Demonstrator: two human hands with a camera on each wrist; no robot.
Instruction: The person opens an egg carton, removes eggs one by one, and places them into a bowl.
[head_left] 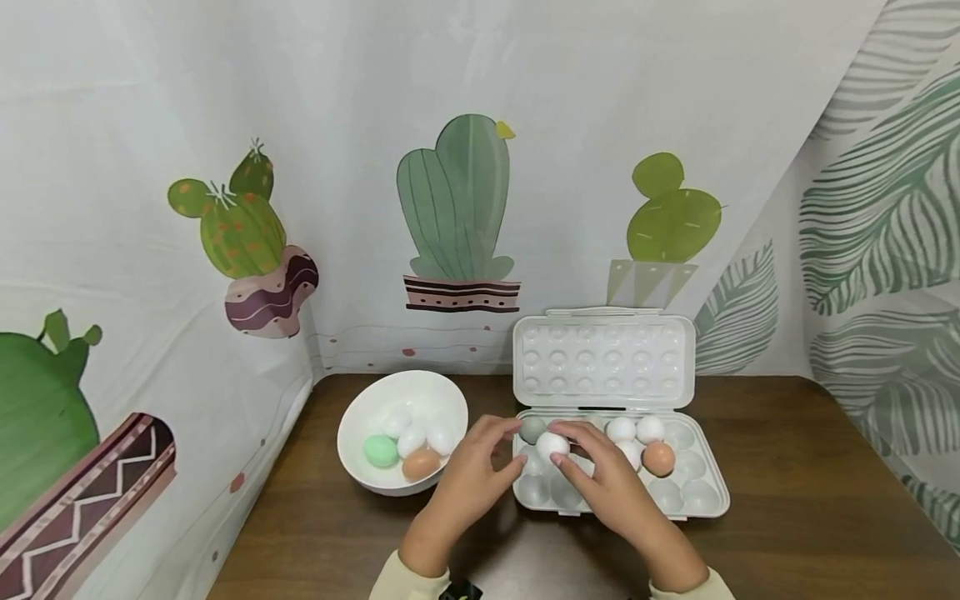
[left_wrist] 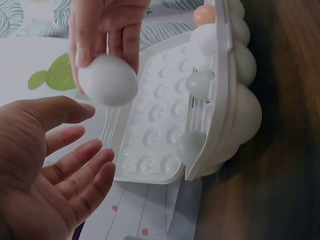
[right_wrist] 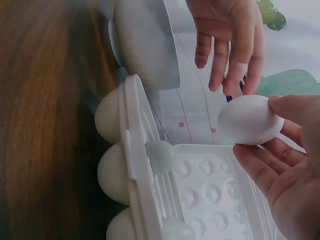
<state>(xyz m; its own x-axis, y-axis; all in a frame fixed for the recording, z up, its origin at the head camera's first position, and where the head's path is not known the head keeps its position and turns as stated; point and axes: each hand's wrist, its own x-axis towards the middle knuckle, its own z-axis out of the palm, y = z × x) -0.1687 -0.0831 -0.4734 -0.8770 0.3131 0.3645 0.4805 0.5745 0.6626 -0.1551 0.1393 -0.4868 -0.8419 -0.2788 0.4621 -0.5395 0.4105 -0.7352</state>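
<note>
My right hand [head_left: 611, 487] pinches a white egg [head_left: 552, 447] between thumb and fingers, above the left part of an egg carton [head_left: 717, 492]. In the right wrist view, the held egg [right_wrist: 249, 120] lies between thumb and fingertips. Close by on the left, my left hand [head_left: 474, 477] has its fingers spread and relaxed; the left wrist view shows a gap between this hand [left_wrist: 60, 170] and the egg [left_wrist: 110, 81]. Seated in the carton are a pale green egg [head_left: 533, 430], a brown egg [head_left: 659, 459] and several white eggs [head_left: 621, 430]. My hands hide some cups.
Left of the carton stands a white bowl [head_left: 356, 400] with a green egg [head_left: 380, 451], a brown egg [head_left: 422, 463] and several white eggs [head_left: 412, 440]. The carton's lid [head_left: 604, 362] stands raised against the cactus-printed cloth [head_left: 360, 250]. Everything rests on a brown wooden table [head_left: 795, 467].
</note>
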